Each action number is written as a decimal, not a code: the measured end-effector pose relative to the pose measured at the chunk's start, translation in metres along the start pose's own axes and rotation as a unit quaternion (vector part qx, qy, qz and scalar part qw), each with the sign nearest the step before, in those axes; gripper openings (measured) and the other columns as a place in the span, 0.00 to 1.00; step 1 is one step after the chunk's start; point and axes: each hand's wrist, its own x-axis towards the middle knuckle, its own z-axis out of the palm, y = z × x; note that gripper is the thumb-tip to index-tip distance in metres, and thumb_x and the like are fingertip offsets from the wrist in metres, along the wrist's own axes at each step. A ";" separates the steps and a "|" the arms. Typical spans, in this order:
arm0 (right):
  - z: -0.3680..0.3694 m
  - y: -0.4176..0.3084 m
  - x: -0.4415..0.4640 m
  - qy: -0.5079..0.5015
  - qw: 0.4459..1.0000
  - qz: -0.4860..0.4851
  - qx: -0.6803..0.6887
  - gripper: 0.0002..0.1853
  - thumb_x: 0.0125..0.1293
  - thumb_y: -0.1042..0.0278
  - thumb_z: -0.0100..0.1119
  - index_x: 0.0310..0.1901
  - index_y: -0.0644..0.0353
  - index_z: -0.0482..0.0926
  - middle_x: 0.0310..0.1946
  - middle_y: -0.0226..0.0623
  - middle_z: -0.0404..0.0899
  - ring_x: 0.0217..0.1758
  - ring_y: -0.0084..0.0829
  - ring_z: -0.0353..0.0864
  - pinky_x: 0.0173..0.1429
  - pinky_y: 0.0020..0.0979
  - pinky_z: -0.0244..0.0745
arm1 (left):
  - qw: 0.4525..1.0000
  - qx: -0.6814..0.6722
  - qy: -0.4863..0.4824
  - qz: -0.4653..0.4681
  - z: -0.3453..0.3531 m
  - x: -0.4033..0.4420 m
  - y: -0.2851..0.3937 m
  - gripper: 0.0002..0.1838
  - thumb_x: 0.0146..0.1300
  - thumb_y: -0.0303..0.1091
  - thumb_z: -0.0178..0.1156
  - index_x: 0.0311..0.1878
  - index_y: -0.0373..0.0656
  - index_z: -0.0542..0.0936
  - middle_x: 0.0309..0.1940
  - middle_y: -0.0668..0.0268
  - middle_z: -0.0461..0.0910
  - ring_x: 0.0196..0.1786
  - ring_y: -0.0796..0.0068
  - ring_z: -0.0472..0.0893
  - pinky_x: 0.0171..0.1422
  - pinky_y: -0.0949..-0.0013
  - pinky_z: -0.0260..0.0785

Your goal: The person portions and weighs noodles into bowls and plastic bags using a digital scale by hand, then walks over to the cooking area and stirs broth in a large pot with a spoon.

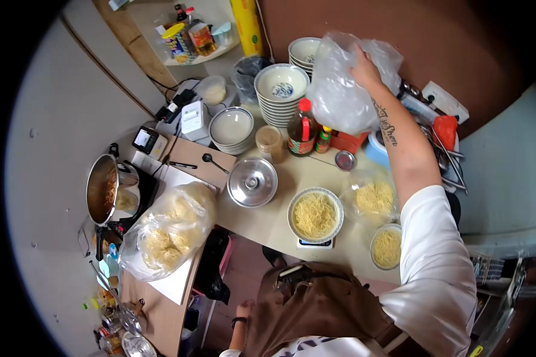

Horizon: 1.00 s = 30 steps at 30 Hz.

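My right hand [364,66] reaches to the back of the table, its fingers on a big clear plastic bag [333,89]; the fingertips are partly lost against the plastic. My left hand [244,309] hangs low beside the brown apron [315,315], too small to read its fingers. A bowl of noodles [314,216] rests on a small scale [315,243] at the table's front. Right of it lie a bag of noodles [374,196] and another noodle bowl [387,247]. A larger bag of noodles [171,232] sits at the left.
Stacked bowls [281,89], a red-capped bottle [302,128] and a jar [270,140] stand at the back. A lidded metal pot [252,182] is mid-table. At the left is a cooking pot [110,189]. Metal utensils [449,154] lie at the right.
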 end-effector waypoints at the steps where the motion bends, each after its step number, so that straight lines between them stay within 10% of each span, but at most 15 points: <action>1: 0.012 0.002 0.008 0.043 0.999 -0.028 -0.005 0.36 0.63 0.67 0.64 0.74 0.53 0.64 0.69 0.57 0.69 0.68 0.54 0.73 0.70 0.47 0.69 | 1.000 0.005 0.010 -0.006 -0.001 -0.003 -0.003 0.20 0.68 0.46 0.64 0.47 0.34 0.85 0.34 0.61 0.88 0.37 0.73 0.86 0.44 0.67 0.78; 4: 0.012 0.005 0.036 -0.101 0.992 -0.013 -0.069 0.23 0.64 0.66 0.62 0.61 0.59 0.78 0.57 0.58 0.79 0.61 0.56 0.79 0.66 0.48 0.73 | 0.997 -0.073 -0.005 -0.023 -0.001 0.002 -0.008 0.17 0.68 0.42 0.64 0.46 0.35 0.85 0.34 0.60 0.88 0.36 0.72 0.86 0.42 0.67 0.78; 12: -0.112 -0.056 -0.005 0.129 0.986 -0.048 -0.098 0.14 0.66 0.61 0.56 0.37 0.61 0.86 0.37 0.53 0.86 0.42 0.51 0.86 0.48 0.46 0.80 | 0.972 -0.188 -0.066 0.121 -0.014 0.063 0.059 0.11 0.68 0.32 0.63 0.47 0.33 0.84 0.31 0.62 0.85 0.36 0.74 0.84 0.41 0.70 0.76; 15: -0.173 -0.070 -0.063 0.139 0.989 -0.043 0.019 0.14 0.67 0.61 0.57 0.32 0.65 0.83 0.29 0.47 0.84 0.30 0.40 0.83 0.40 0.40 0.77 | 0.960 -0.135 -0.086 0.230 -0.028 0.043 0.206 0.11 0.69 0.32 0.63 0.48 0.33 0.82 0.37 0.62 0.85 0.42 0.76 0.83 0.46 0.70 0.76; 22: -0.160 -0.055 -0.261 0.017 0.945 -0.076 0.316 0.05 0.69 0.72 0.60 0.34 0.60 0.80 0.26 0.21 0.76 0.28 0.14 0.72 0.32 0.24 0.70 | 0.778 -0.292 -0.250 0.497 -0.028 -0.043 0.468 0.29 0.62 0.26 0.69 0.66 0.37 0.73 0.58 0.59 0.77 0.56 0.70 0.76 0.59 0.66 0.72; 25: -0.109 -0.076 -0.353 -0.099 0.906 -0.109 0.398 0.14 0.61 0.67 0.59 0.22 0.64 0.72 0.15 0.29 0.68 0.22 0.18 0.65 0.27 0.34 0.64 | 0.685 -0.188 -0.051 0.702 -0.013 -0.080 0.517 0.32 0.61 0.24 0.69 0.68 0.37 0.69 0.63 0.56 0.72 0.59 0.66 0.75 0.58 0.65 0.72; 28: -0.089 -0.074 -0.417 -0.188 0.885 0.077 0.419 0.14 0.67 0.64 0.55 0.27 0.65 0.77 0.18 0.32 0.74 0.23 0.21 0.72 0.31 0.32 0.68 | 0.693 0.022 -0.208 0.690 -0.036 0.014 0.476 0.19 0.67 0.27 0.65 0.58 0.36 0.75 0.51 0.58 0.80 0.51 0.70 0.77 0.57 0.68 0.70; 30: -0.070 -0.053 -0.454 -0.167 0.858 0.193 0.445 0.15 0.67 0.62 0.54 0.27 0.66 0.77 0.17 0.33 0.74 0.22 0.24 0.76 0.33 0.33 0.73 | 0.746 -0.080 -0.255 0.610 -0.020 0.001 0.472 0.10 0.71 0.28 0.61 0.51 0.36 0.75 0.44 0.61 0.80 0.46 0.73 0.77 0.53 0.69 0.70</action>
